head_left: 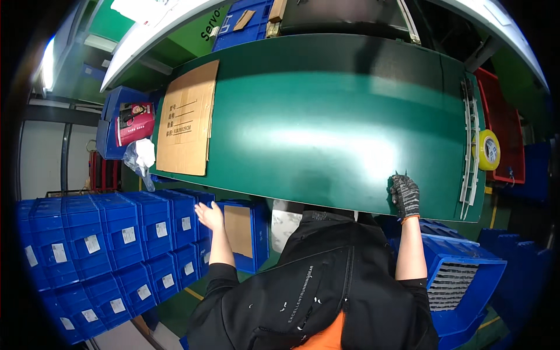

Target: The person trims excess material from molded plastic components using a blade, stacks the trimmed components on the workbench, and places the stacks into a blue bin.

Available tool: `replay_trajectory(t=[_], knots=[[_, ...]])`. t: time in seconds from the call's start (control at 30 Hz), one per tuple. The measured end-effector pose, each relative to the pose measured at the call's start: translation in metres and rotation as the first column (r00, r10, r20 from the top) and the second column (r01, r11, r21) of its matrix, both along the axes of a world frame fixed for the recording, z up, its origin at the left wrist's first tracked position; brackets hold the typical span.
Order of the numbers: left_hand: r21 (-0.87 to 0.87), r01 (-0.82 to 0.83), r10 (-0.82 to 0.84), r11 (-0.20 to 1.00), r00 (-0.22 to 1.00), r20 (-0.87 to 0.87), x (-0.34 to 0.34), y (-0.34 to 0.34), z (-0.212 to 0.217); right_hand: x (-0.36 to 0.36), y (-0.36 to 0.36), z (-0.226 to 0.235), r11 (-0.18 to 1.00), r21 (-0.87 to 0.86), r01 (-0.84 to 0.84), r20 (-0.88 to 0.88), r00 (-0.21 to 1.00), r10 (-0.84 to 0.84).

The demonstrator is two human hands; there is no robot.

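Note:
My bare left hand (210,216) is raised off the table's near left side, fingers spread and holding nothing. Beneath and beside it are stacked blue plastic crates (128,219), and a blue bin (261,236) with a cardboard piece in it. My right hand (405,195), in a grey-black knit glove with an orange cuff, is at the near right edge of the green tabletop (303,122). Its fingers are curled. Small dark points stick out past them, but what they belong to is too small to make out.
Flat cardboard (185,122) lies on the table's left end. White slotted strips (470,151) run along the right end, beside a yellow tape roll (489,150) and a red bin (504,128). A blue crate (466,280) of grey ridged parts sits below right; a red bag (135,123) is far left.

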State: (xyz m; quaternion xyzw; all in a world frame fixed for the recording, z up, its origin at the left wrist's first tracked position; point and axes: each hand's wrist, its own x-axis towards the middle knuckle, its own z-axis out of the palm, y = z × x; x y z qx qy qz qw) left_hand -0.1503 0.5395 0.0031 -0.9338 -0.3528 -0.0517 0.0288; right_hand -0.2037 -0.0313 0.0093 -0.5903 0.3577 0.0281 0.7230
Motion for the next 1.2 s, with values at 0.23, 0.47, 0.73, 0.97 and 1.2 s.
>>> replay_trajectory(t=[0.23,0.47,0.73,0.97,1.2], knots=[[-0.124,0.763,-0.699,0.634,0.635,0.329,0.106,-0.214,0.011,-0.016,0.026,0.003,0.998,-0.011,-0.055,-0.007,0.998,0.055],[-0.129,0.879,-0.856,0.459,0.476,0.200,0.182,-0.336,-0.005,-0.040,0.039,0.014,0.989,-0.128,-0.076,-0.069,0.995,0.067],[-0.122,0.726,-0.715,0.677,0.687,0.126,0.147,-0.236,-0.008,-0.025,0.038,0.015,0.985,-0.138,-0.106,-0.099,0.991,0.093],[-0.072,-0.029,0.025,0.997,0.998,-0.059,0.030,-0.040,-0.014,-0.010,0.040,0.014,0.986,-0.080,-0.144,-0.087,0.987,0.136],[-0.119,0.430,-0.405,0.895,0.895,0.187,0.068,-0.135,0.012,-0.021,0.013,0.013,0.996,0.068,0.053,-0.051,0.997,-0.050]])
